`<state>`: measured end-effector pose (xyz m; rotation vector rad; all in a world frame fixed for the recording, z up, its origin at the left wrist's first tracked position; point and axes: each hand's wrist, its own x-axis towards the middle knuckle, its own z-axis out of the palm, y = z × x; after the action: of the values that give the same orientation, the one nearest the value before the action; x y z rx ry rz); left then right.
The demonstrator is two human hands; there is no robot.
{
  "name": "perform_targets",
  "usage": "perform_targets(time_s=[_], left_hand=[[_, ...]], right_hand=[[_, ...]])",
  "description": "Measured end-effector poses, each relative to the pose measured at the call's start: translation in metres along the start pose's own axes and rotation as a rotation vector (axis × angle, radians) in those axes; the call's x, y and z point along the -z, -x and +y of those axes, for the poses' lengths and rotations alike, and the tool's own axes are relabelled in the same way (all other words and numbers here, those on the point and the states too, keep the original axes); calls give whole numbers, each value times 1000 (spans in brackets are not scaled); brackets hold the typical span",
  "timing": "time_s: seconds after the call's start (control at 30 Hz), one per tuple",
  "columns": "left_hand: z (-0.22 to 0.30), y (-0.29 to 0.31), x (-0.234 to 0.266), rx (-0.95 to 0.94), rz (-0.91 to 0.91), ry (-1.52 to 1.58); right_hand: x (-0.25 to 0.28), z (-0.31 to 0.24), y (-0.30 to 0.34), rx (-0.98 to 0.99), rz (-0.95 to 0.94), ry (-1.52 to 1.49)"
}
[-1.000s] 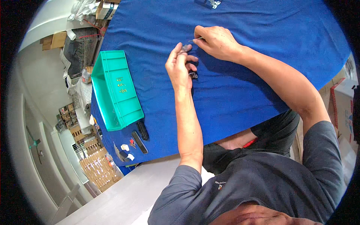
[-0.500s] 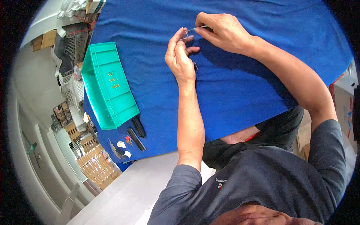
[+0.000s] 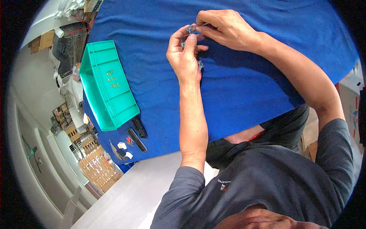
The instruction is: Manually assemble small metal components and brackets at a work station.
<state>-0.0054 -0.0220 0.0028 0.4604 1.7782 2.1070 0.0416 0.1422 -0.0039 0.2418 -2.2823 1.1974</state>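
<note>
Over the far part of the blue cloth, my left hand (image 3: 183, 57) is closed, its fingers pinching a small clear piece (image 3: 190, 29), apparently plastic, partly hidden by the fingers. My right hand (image 3: 230, 30) comes in from the right and grips a thin rod-like tool (image 3: 205, 24); most of it lies hidden in the fist. Its fingertips meet those of the left hand at the clear piece. A second small clear piece (image 3: 200, 65) shows on the cloth right beside my left wrist.
A green plastic bin (image 3: 127, 91) lies on its side at the left, with several small brass-coloured parts (image 3: 113, 79) on its inner wall. Nearer me are a black bar-shaped thing (image 3: 137, 139), another black object (image 3: 139, 128) and white scraps (image 3: 122, 145). The blue cloth (image 3: 236, 95) covers the table.
The right hand has moved slightly left, bringing its fingertips against the left hand's. The clear piece between the left fingers now shows more plainly. The whole view has shifted a little.
</note>
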Motion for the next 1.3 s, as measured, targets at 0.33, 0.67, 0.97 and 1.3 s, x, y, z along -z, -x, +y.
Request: perform_targets(time_s=[0.33,0.67,0.97,1.3], left_hand=[[-3,1,-5,-45,153,64],[2,3,-5,11,186,-46],[-2,2,-10,-30,238,65],[-3,1,-7,-11,241,127]], right_hand=[[3,3,-3,-53,34,32],[7,-3,-4,-2,26,76],[8,0,-3,1,8,117],[3,-1,-1,-31,-24,104]])
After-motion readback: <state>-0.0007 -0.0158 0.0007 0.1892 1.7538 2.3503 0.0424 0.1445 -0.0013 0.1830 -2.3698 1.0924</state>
